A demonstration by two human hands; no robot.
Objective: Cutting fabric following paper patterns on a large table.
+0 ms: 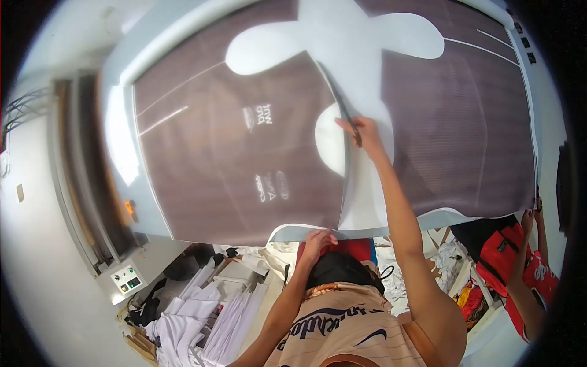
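Observation:
A large brown-printed sheet [208,177] with white cut-out shapes and small white markings lies spread over a wide pale table. My right hand [367,136] is closed on dark scissors [344,109], whose blades point away from me. They lie along a slit edge of the brown panel, beside a white half-round shape [330,139]. The slit runs down toward the near edge, where the left panel's border lifts slightly. There my left hand [317,243] pinches the sheet's near border with bent fingers; its fingertips are partly hidden.
At the right corner, another person [532,269] in red has hands at the sheet's edge. White fabric [183,318] is heaped below the table at left; scraps [443,263] lie at right. A control box [128,282] stands beside a long roller machine [92,177]. An orange tool [129,208] rests on the left rim.

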